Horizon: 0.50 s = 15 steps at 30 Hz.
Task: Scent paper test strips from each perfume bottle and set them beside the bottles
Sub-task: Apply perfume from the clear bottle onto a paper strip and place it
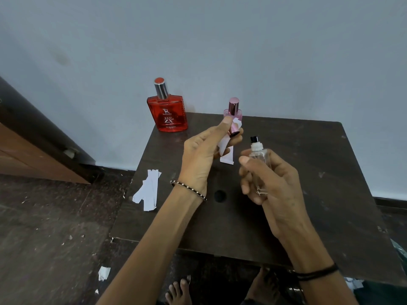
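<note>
My right hand [267, 177] grips a small clear glass perfume bottle [259, 158] with its black spray nozzle bare and pointing up. My left hand [206, 155] pinches a white paper strip [223, 144] together with a small pink cap [234, 130], held just left of the nozzle. Behind the left fingers stands a pink perfume bottle [233, 107] with its cap on. A red perfume bottle [168, 113] stands capped at the table's far left corner. Another white strip [227, 156] lies on the table below the left fingers.
Several loose white strips [148, 190] lie at the left edge of the dark wooden table [308, 194]. A round hole [219, 195] is in the tabletop. Paper scraps litter the floor, a wooden cabinet [33, 150] stands left, and bare feet show below.
</note>
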Each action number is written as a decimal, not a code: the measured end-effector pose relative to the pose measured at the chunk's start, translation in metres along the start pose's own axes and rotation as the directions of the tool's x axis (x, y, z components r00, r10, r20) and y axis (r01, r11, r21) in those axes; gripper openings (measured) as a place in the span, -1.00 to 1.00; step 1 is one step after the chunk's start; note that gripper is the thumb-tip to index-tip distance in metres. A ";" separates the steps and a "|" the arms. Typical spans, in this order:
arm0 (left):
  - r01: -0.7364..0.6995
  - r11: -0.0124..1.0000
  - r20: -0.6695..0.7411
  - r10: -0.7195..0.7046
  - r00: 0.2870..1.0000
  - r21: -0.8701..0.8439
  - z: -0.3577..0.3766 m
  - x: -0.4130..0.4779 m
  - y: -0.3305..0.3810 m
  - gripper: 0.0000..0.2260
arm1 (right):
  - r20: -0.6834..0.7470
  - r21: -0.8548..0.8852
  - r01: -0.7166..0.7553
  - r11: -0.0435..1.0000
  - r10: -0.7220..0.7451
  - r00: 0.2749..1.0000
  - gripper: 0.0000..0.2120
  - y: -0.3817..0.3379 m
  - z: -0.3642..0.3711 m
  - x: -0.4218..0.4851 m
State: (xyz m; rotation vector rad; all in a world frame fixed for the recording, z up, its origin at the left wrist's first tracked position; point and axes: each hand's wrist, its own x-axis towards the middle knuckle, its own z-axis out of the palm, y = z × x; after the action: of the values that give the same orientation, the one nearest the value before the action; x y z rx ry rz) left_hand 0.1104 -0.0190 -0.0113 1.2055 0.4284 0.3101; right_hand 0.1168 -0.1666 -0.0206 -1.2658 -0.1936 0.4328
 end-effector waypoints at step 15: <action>0.128 0.990 0.079 -0.123 0.989 -0.056 0.012 -0.010 -0.002 -0.66 | -0.147 -0.043 0.031 0.999 -0.037 0.988 -0.73 0.006 0.001 0.004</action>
State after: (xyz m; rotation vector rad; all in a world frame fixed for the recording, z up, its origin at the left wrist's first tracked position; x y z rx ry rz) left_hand 0.1074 -0.0335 -0.0079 1.1215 0.4241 0.1672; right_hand 0.1185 -0.1625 -0.0261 -1.3271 -0.0984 0.3056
